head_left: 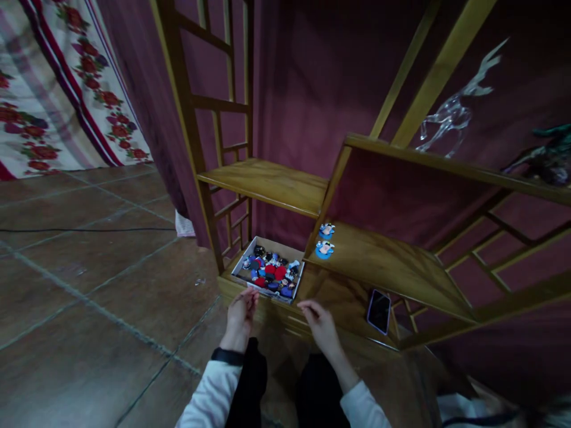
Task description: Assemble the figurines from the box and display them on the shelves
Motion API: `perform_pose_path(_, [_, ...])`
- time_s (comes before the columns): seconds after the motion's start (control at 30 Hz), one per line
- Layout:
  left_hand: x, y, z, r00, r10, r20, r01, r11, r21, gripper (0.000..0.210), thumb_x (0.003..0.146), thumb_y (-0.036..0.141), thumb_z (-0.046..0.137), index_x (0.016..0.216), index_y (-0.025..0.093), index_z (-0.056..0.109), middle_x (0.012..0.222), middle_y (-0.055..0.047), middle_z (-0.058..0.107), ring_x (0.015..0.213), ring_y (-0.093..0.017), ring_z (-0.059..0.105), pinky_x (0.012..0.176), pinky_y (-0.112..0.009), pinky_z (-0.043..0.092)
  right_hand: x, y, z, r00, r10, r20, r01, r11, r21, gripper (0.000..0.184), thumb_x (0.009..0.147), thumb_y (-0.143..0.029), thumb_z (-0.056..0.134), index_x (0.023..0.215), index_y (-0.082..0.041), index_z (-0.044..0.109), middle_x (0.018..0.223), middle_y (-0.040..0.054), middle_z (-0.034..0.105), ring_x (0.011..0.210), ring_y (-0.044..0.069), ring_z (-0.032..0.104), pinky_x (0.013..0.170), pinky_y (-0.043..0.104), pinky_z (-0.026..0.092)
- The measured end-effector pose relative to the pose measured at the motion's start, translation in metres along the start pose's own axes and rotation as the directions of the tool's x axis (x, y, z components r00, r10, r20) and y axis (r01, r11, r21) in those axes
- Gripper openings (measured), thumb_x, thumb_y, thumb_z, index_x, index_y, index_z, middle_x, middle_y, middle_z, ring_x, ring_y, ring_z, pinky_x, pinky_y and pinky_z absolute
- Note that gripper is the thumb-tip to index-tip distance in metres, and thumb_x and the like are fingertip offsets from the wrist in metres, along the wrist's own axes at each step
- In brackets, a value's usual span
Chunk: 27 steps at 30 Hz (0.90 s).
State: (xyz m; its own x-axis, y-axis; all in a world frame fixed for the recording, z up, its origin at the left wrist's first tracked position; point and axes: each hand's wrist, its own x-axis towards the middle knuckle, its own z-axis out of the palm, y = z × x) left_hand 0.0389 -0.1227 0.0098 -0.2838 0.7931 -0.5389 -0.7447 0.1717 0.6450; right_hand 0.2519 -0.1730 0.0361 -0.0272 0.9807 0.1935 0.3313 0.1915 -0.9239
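My left hand (241, 318) is held just in front of the near edge of a shallow cardboard box (237, 274), its fingers loosely bent and nothing visible in them. To the right of the box's front corner hovers my right hand (322, 326), fingers pointing left and slightly curled, with no object showing. Inside the box lies a jumble of small figurines (273, 273) in red, blue, black and white. Two similar figurines with blue round bases, one nearer (325, 249) and one farther (327, 230), stand at the left end of a raised wooden shelf (379, 255).
A wooden display rack (267, 184) with stepped shelves and lattice sides surrounds the box. A phone (379, 311) lies on the lower board at right. A clear deer figurine (455, 113) and a dark ornament (544, 156) stand on the upper shelf. A cable (89, 230) crosses the tiled floor.
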Motion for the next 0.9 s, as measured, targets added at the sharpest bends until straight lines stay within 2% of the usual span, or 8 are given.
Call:
perform_pose_path(0.13, [0.031,0.013,0.009,0.995,0.065,-0.07,-0.073,0.992,-0.103,0.021,0.076,-0.005,0.044,0.082,0.011,0.057,0.068,-0.004,0.063,0.054,-0.007,0.06,0.049,-0.014,0.046,0.031,0.036,0.032,0.998,0.054,0.038,-0.053,0.998,-0.031,0.02,0.08,-0.03,0.048,0.085,-0.029,0.067,0.086,0.0017,0.068,0.081,0.021,0.062,0.078,0.035,0.049])
perform_pose_path(0.23, [0.053,0.024,0.02,0.986,0.103,-0.129,-0.123,0.98,-0.158,0.023,0.075,-0.006,0.042,0.082,0.011,0.056,0.067,-0.003,0.061,0.052,-0.006,0.058,0.047,-0.013,0.044,0.058,0.06,0.047,0.999,0.051,0.007,-0.051,0.998,-0.034,0.02,0.079,-0.028,0.047,0.085,-0.028,0.066,0.09,0.0015,0.069,0.085,0.021,0.063,0.081,0.035,0.048])
perform_pose_path(0.4, [0.084,0.033,0.035,0.956,0.226,-0.186,-0.257,0.952,-0.167,0.021,0.074,-0.004,0.042,0.08,0.011,0.054,0.068,-0.002,0.06,0.052,-0.005,0.056,0.047,-0.013,0.042,0.093,0.086,0.067,0.997,0.076,0.015,-0.072,0.981,-0.18,0.026,0.08,-0.02,0.042,0.089,-0.027,0.065,0.092,0.0007,0.07,0.086,0.019,0.064,0.08,0.033,0.048])
perform_pose_path(0.47, [0.093,0.034,0.038,0.952,0.208,-0.223,-0.251,0.95,-0.184,0.021,0.073,-0.005,0.042,0.081,0.011,0.053,0.069,-0.002,0.059,0.052,-0.005,0.055,0.047,-0.013,0.041,0.108,0.09,0.075,0.997,0.071,0.038,-0.061,0.97,-0.237,0.028,0.08,-0.016,0.041,0.09,-0.026,0.065,0.093,0.0012,0.069,0.087,0.018,0.063,0.081,0.031,0.047])
perform_pose_path(0.53, [0.101,0.038,0.038,0.962,0.144,-0.231,-0.196,0.955,-0.224,0.023,0.073,-0.006,0.04,0.083,0.012,0.052,0.069,-0.002,0.058,0.053,-0.005,0.055,0.046,-0.013,0.04,0.124,0.089,0.085,0.995,0.054,0.084,-0.025,0.949,-0.314,0.029,0.08,-0.013,0.041,0.091,-0.025,0.065,0.094,0.0017,0.068,0.089,0.017,0.063,0.082,0.03,0.046])
perform_pose_path(0.6, [0.106,0.043,0.038,0.975,0.088,-0.203,-0.142,0.954,-0.266,0.026,0.074,-0.006,0.038,0.085,0.013,0.052,0.07,-0.001,0.058,0.053,-0.005,0.054,0.046,-0.012,0.04,0.141,0.085,0.097,0.991,0.026,0.132,0.034,0.903,-0.428,0.032,0.081,-0.01,0.039,0.093,-0.025,0.065,0.099,0.0019,0.066,0.093,0.017,0.06,0.086,0.03,0.044])
perform_pose_path(0.73, [0.113,0.056,0.037,0.99,0.057,-0.132,-0.095,0.948,-0.304,0.026,0.077,-0.005,0.038,0.088,0.015,0.051,0.072,0.0,0.058,0.053,-0.004,0.055,0.047,-0.011,0.04,0.169,0.077,0.126,0.966,-0.044,0.256,0.197,0.765,-0.613,0.031,0.084,-0.012,0.041,0.102,-0.024,0.063,0.109,0.0034,0.062,0.106,0.018,0.052,0.095,0.029,0.037])
perform_pose_path(0.9, [0.115,0.062,0.036,0.997,0.009,-0.075,-0.032,0.948,-0.315,0.023,0.08,-0.001,0.042,0.092,0.016,0.051,0.072,0.0,0.058,0.053,-0.004,0.055,0.047,-0.01,0.042,0.187,0.076,0.159,0.931,0.056,0.36,0.269,0.563,-0.782,0.032,0.083,-0.023,0.051,0.113,-0.018,0.058,0.115,0.0119,0.057,0.113,0.027,0.046,0.096,0.039,0.033])
